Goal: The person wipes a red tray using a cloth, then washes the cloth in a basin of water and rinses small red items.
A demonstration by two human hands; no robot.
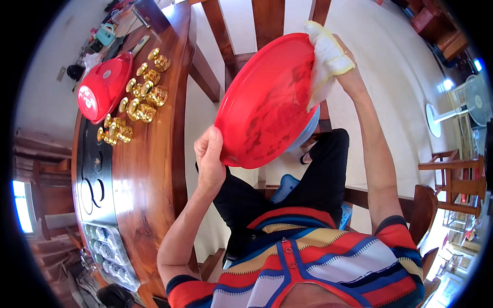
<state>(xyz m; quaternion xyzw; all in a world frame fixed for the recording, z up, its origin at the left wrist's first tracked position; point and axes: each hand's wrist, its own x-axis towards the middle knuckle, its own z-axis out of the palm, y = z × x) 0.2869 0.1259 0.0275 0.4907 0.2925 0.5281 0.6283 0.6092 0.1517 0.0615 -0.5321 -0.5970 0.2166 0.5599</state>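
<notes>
A large round red plastic tray (265,100) is held up and tilted above my lap. My left hand (211,158) grips its near left rim, thumb on top. My right hand (348,69) has a white cloth with yellow edging (327,50) pressed against the far right rim; the cloth partly hides its fingers. Dark smudges or reflections mark the tray's surface, and I cannot tell which. Behind the tray, a light-blue basin (306,133) shows only in part.
On the wooden table (150,192) at left stand several gold-coloured ornate cups (144,111), another red plastic vessel (106,86), and a tray of small cups (109,254). A wooden chair (267,23) stands ahead. A white fan (435,119) stands at right.
</notes>
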